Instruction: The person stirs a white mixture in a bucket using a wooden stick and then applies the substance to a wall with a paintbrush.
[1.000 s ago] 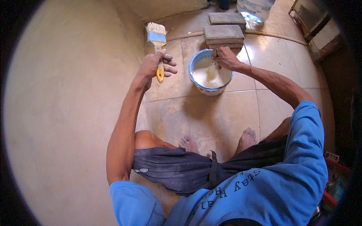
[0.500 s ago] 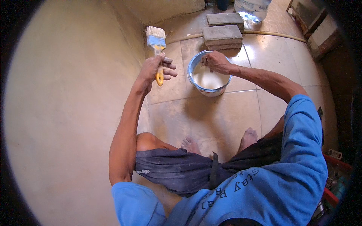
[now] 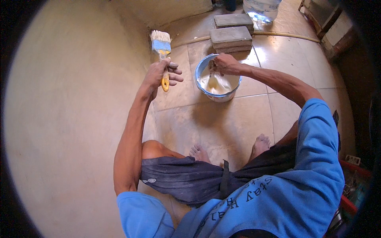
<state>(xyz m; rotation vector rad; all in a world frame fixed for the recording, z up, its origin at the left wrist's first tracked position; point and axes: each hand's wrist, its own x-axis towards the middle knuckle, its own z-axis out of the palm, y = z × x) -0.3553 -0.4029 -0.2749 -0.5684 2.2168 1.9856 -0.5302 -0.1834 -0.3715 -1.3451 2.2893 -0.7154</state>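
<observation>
A wide paintbrush (image 3: 161, 46) with pale bristles, a blue band and a yellow handle points upward in my left hand (image 3: 156, 75). My thumb pins the handle to the palm while the other fingers stretch out to the right. On the right, my right hand (image 3: 227, 64) reaches over the rim of a blue-edged bucket (image 3: 196, 75), its fingers closed. A narrow greyish piece shows below those fingers inside the bucket; its kind is unclear. White liquid (image 3: 224, 83) in the bucket is swirled into ridges.
Two grey blocks (image 3: 231, 37) lie beyond the bucket, with a pale hose (image 3: 283, 35) running along the floor behind. A large clear water bottle (image 3: 262, 10) stands farther back. A smooth wall (image 3: 75, 119) rises at my left. My bare feet (image 3: 200, 152) flank the floor tiles.
The white liquid, smooth before, now shows swirls, and more of the greyish piece below my right fingers is visible. My left hand still holds the paintbrush upright.
</observation>
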